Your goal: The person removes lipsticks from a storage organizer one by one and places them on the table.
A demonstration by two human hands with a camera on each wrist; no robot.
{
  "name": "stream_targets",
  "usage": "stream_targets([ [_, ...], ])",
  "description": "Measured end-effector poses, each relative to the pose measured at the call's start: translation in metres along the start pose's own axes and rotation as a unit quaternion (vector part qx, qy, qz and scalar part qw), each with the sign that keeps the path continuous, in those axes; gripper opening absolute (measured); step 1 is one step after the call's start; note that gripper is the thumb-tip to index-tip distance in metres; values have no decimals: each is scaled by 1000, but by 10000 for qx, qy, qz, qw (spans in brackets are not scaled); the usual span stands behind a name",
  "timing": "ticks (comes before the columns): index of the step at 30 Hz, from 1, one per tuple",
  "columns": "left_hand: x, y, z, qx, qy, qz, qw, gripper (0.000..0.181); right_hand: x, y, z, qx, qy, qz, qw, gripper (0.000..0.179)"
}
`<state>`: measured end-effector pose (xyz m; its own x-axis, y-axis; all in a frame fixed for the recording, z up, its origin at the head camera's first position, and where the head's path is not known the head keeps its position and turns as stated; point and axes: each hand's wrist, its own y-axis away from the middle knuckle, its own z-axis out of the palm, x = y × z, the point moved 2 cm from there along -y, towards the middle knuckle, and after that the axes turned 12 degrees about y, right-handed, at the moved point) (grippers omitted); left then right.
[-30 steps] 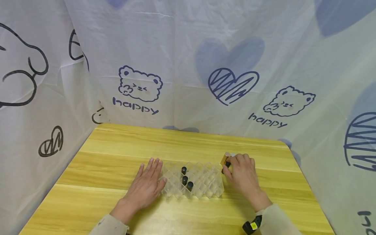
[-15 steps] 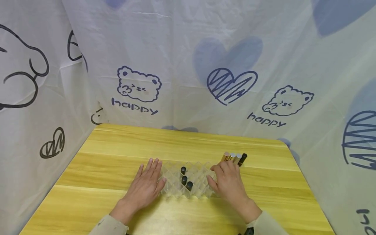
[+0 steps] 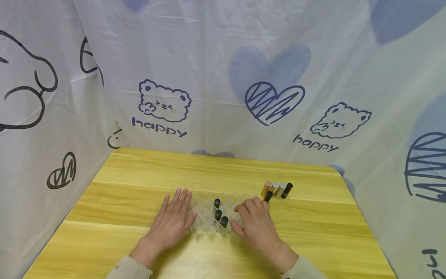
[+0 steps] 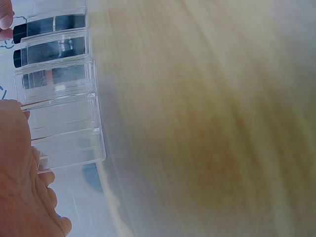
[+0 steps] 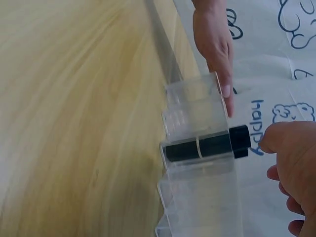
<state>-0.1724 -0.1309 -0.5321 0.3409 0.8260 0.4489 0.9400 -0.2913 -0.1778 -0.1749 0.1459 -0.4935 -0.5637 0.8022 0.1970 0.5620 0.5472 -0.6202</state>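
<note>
My left hand [image 3: 173,221] rests with straight fingers along the left end of a clear plastic rack [image 3: 205,232] of diamond-shaped cells. Three black-capped lipstick tubes [image 3: 224,221] stand in its cells; the front one, a black lipstick with a silver band [image 5: 197,147], shows through the wall in the right wrist view. Above the rack's right part is my right hand [image 3: 258,223], thumb and index apart with nothing visible between them. In the right wrist view, its thumb is just off the lipstick's black cap [image 5: 240,140]. The cells beneath the right hand are partly hidden.
Beyond the rack's right end, a gold tube [image 3: 266,188], silver-topped tubes [image 3: 282,189] and a black tube [image 3: 287,190] stand in a row. Another black tube [image 3: 268,196] is just in front. A patterned cloth [image 3: 223,128] hangs behind the wooden table [image 3: 195,166].
My right hand has left the black tube beside the row and moved left over the rack, uncovering the tubes behind it. The left hand has stayed in place.
</note>
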Motion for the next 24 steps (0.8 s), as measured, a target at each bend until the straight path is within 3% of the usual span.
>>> stream_targets([
  [15, 0, 0, 0, -9, -233, 23, 9997, 70, -16, -1, 6, -274, 13, -142, 9995, 27],
  [24, 0, 1, 0, -37, -192, 2, 9998, 70, -17, -1, 8, -220, 99, -178, 9996, 25],
])
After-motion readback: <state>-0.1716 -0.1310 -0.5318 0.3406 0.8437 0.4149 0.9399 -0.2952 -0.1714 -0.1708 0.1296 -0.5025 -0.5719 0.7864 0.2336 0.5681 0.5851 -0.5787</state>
